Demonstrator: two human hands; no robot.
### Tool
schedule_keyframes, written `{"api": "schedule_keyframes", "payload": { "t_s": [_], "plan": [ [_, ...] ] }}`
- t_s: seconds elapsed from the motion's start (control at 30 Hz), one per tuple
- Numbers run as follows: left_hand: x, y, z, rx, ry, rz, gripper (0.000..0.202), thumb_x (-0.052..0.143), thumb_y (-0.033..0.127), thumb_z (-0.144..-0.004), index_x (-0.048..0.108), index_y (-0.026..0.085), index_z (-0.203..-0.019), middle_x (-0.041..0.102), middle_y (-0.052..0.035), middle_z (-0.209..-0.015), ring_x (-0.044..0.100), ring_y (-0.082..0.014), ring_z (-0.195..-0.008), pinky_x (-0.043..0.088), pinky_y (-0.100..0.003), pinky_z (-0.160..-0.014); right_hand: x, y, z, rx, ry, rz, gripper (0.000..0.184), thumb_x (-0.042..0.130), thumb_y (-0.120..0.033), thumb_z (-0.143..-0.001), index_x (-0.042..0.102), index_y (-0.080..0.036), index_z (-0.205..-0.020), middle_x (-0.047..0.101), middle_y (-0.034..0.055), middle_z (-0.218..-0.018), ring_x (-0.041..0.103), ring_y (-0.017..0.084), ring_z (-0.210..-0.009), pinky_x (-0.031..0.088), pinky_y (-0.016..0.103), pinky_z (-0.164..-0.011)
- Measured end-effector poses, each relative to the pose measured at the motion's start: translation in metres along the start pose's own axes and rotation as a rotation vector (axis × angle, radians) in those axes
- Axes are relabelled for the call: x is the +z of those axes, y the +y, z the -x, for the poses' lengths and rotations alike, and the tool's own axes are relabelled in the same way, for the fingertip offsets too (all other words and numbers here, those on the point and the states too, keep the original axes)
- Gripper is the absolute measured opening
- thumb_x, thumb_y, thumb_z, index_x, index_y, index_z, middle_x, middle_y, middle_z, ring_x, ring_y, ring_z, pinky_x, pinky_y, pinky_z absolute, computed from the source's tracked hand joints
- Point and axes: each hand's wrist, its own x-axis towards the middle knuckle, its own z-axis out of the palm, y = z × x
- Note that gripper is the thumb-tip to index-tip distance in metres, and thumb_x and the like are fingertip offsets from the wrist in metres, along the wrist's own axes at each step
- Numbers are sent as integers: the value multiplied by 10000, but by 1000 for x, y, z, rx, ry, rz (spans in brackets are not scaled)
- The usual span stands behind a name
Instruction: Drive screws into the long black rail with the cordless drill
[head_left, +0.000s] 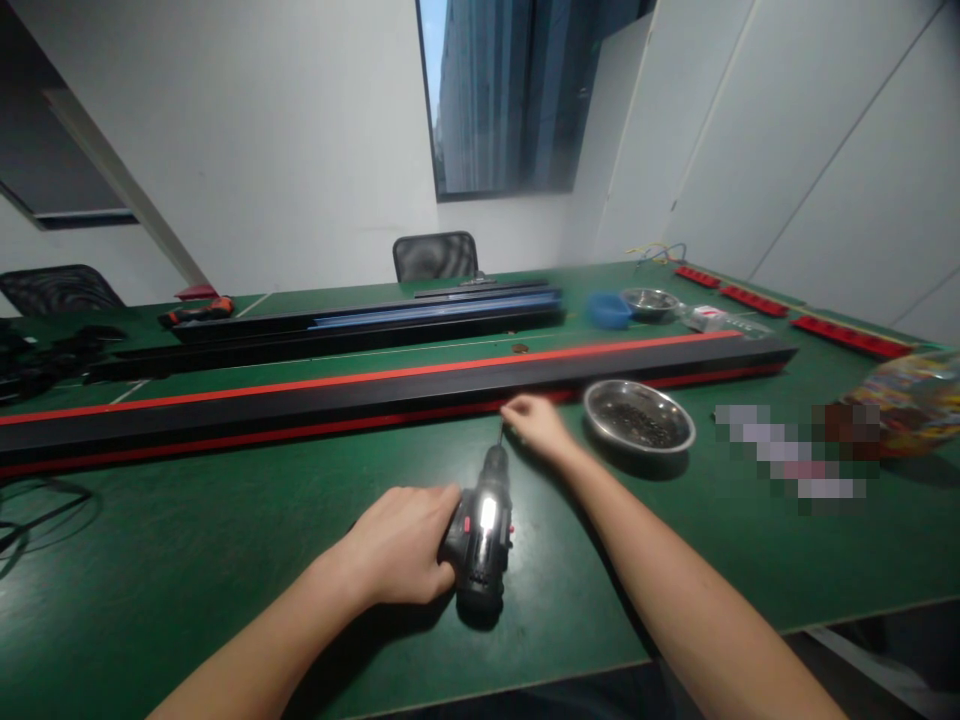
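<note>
Green table [187, 540] fills most of the view. Long black bar [360, 393] with red strips along both sides lies across the table, roughly parallel to the near edge; left end out of frame, right end short of the right edge. Dark profiles [420, 318] behind it, toward the far edge. Red pieces [754, 299] in a row along the right edge. Printed plastic bag [919, 400], also by the right edge, partly cut off. Black-and-silver power drill [484, 560] between bar and near edge, bit pointing at the bar's near red side. Orange-and-black tool [196, 312] toward the far left corner. Steel bowl [681, 432] with small dark pieces, just beside the bar, right of the right hand. Second steel bowl [651, 314] and blurred blue bowl [607, 312] side by side toward the far right corner. Left hand [405, 540]: fingers wrapped round the drill's handle. Right hand [540, 425]: fingertips bunched at the tip of the drill bit [500, 432], by the bar's near side; can't tell if they pinch the bit or something small.
</note>
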Motion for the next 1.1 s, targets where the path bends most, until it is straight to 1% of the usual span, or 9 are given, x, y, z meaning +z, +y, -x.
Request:
{"api": "schedule_keyframes", "payload": {
  "t_s": [0.1,0.23,0.33,0.43,0.53,0.7,0.93,1.1],
  "plan": [
    [2,-1,0,6,8,-4,248,578,352,-735,482,249,-940,689,-61,-922,670,-297,-798,453,-375,-662,2,4,-3,-6,8,-1,171,641,-253,-931,761,-132,-942,775,97,-937,701,170,-796,515,273,-776],
    [4,-1,1,19,22,-9,241,569,370,-754,480,257,-947,686,-55,-919,672,-311,-809,444,-382,-652,5,6,-4,-14,38,-16,186,646,-274,-930,765,-133,-950,778,98,-944,706,172,-817,516,271,-782],
    [3,-1,1,14,13,-11,240,572,372,-754,476,257,-942,686,-55,-918,668,-303,-799,431,-377,-642,4,4,-3,-20,20,-15,184,652,-279,-929,770,-140,-947,780,93,-951,707,172,-822,517,264,-773],
    [2,-1,1,14,16,-5,224,568,381,-769,473,257,-929,683,-54,-913,663,-293,-788,425,-372,-638,3,0,0,5,-16,-25,192,649,-284,-930,773,-138,-947,779,94,-937,694,160,-758,517,258,-736],
    [2,-2,0,19,27,2,215,563,394,-783,471,258,-922,678,-52,-903,661,-289,-779,421,-370,-638,2,-1,0,34,-16,-40,190,650,-273,-925,772,-131,-955,777,97,-930,676,147,-706,513,252,-708],
    [3,-3,0,22,32,-16,232,574,349,-739,461,263,-921,676,-40,-890,650,-288,-755,407,-368,-620,2,-1,-1,59,-3,-15,185,638,-242,-916,774,-123,-958,773,100,-911,665,143,-682,504,242,-679],
    [3,-1,-1,9,11,-27,229,567,360,-738,454,263,-912,675,-46,-899,647,-284,-753,394,-368,-609,1,-1,-1,53,-10,7,178,632,-227,-907,778,-136,-952,775,98,-910,683,158,-720,502,237,-672],
    [2,-1,-1,-2,2,-27,232,565,370,-745,461,259,-921,679,-55,-913,651,-282,-760,406,-363,-624,2,3,-4,15,-11,-1,193,655,-292,-922,768,-137,-902,774,97,-902,690,167,-755,497,239,-675]
  ]
}}
